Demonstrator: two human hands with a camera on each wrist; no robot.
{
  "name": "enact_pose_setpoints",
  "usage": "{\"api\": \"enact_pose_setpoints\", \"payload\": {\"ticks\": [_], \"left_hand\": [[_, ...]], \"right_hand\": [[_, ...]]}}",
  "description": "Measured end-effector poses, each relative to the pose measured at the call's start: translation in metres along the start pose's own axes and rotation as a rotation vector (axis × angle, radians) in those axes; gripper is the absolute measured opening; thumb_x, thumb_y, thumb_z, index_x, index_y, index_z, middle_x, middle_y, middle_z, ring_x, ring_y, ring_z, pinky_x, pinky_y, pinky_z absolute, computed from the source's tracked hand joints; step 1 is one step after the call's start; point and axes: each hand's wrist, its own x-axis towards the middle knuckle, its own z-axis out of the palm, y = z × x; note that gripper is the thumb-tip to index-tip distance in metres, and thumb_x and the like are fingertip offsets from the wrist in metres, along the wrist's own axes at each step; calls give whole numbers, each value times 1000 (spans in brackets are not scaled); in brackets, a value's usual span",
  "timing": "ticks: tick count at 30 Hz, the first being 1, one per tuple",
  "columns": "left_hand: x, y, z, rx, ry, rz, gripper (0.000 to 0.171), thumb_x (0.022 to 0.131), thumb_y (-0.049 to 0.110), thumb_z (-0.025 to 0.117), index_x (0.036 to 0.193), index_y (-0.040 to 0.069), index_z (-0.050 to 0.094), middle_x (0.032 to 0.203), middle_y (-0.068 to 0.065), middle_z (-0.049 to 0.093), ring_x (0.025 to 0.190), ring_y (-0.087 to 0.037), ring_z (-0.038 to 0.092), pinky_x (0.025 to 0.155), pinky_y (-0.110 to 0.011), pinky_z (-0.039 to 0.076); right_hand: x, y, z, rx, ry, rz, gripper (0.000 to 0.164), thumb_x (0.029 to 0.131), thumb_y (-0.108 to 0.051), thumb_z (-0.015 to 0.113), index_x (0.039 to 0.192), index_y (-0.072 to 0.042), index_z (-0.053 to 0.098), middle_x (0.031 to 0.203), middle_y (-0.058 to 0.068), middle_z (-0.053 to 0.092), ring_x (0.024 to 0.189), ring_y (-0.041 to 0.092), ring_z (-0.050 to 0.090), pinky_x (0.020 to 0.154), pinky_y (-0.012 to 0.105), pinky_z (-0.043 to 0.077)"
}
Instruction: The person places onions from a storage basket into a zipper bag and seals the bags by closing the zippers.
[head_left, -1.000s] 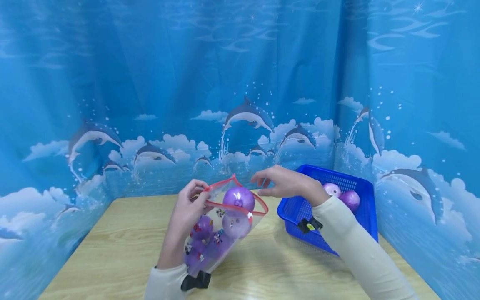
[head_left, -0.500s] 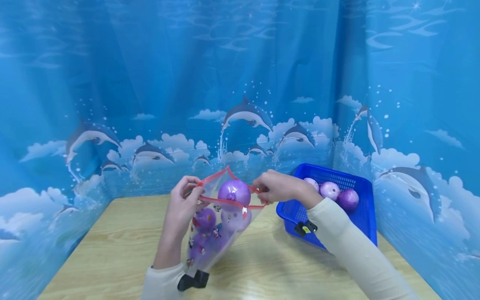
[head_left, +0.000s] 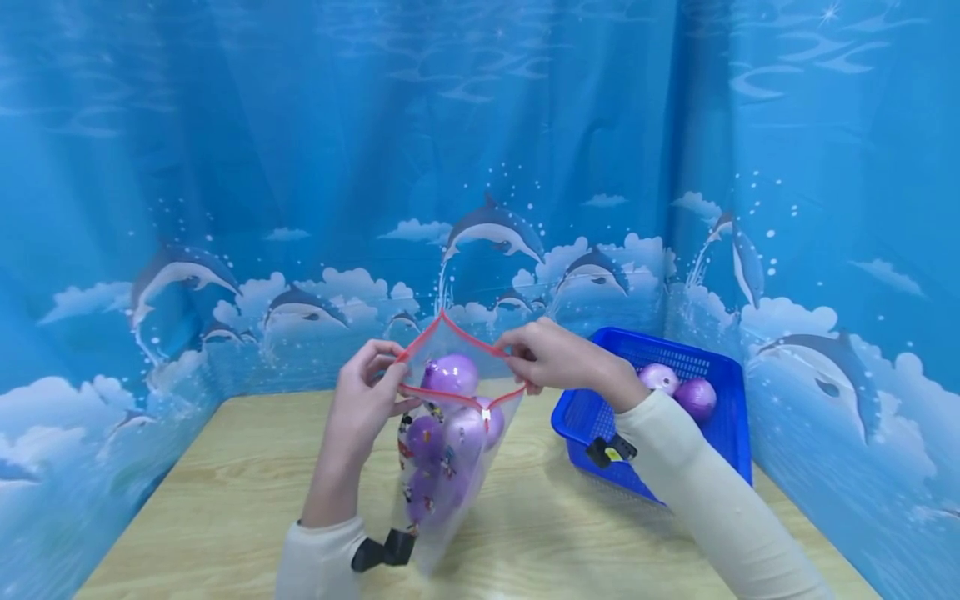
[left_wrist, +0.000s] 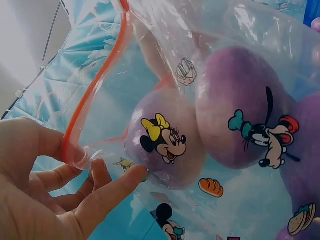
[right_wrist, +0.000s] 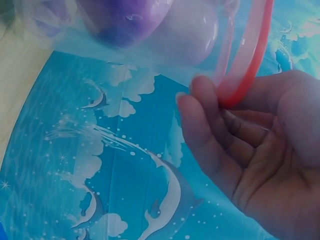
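- One clear plastic bag (head_left: 442, 337) with cartoon prints is standing open between the two hands, above the middle of the tabletop (head_left: 247, 467).
- At least five purple onions (head_left: 454, 375) are showing inside it, the topmost sitting just within the mouth; they are overlapping behind the plastic and the prints, so the exact count is hard to make out.
- One red edge (right_wrist: 257, 56) is running round the bag's mouth, and one white slider (head_left: 487, 413) is hanging at its front; whether the bag's bottom is touching the tabletop is unclear.
- The left hand (head_left: 367, 396) is reaching up from below, its grip pinching the left side of the red edge.
- The right hand (head_left: 551, 354) is coming in from the right with fingers bent, its grip pinching the opposite side of the mouth.
- One blue basket (head_left: 577, 417) is standing on the right, with two more onions (head_left: 696, 398) lying side by side in it; the right sleeve (head_left: 720, 500) and forearm are hiding part of it.
- One dolphin-print curtain (head_left: 360, 167) is hanging behind everything.
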Motion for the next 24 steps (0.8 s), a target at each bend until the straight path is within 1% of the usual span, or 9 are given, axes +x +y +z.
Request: {"api": "enact_pose_setpoints", "payload": {"ticks": [4,8,11,13,14,16,20,24], "left_hand": [[0,1,0,1,0,2,18,106,14,51,121,7,56,122,-20,61,104,-33,68,83,-36,66],[1,1,1,4,-11,-3,19,106,13,50,123,8,56,125,-22,60,108,-35,67,83,-36,66],[2,-1,-2,11,-4,-6,20,106,13,50,124,8,56,124,-22,59,104,-31,68,83,-35,67],[3,-1,-6,15,15,-3,20,106,14,51,124,7,57,123,-21,60,98,-27,67,82,-35,67],[3,-1,-9,22,26,-3,21,106,14,51,125,7,57,122,-20,60,95,-25,67,82,-35,67],[4,0,-13,33,44,-3,21,106,15,51,125,6,58,122,-21,60,90,-21,65,81,-34,67],[5,3,-16,45,55,6,22,106,16,52,125,6,59,124,-22,60,85,-20,66,80,-33,67],[5,7,-16,48,46,27,23,106,16,53,126,6,59,124,-21,61,86,-21,70,80,-32,67]], "right_hand": [[2,-5,0,2,29,5,30,103,-3,53,130,1,66,73,5,67,54,8,63,50,22,55],[5,-9,1,11,32,22,31,104,-5,53,131,1,66,75,5,66,55,8,63,54,26,59],[5,-10,1,7,32,39,31,104,-5,54,132,0,66,74,4,65,55,8,64,55,26,61],[3,-9,-2,-2,43,54,31,104,-5,54,132,-1,66,72,5,65,55,10,65,55,26,61],[2,-8,-3,-10,53,58,30,104,-5,55,131,-1,67,71,5,64,55,11,66,54,24,59],[0,-7,-6,-19,71,69,29,104,-5,55,130,-1,67,69,5,64,55,13,66,53,25,59],[0,-7,-8,-28,95,65,28,103,-5,56,129,-1,68,68,5,64,55,17,67,51,25,57],[1,-9,-5,-18,84,64,29,103,-4,57,130,1,67,71,5,66,56,15,67,51,26,57]]}}
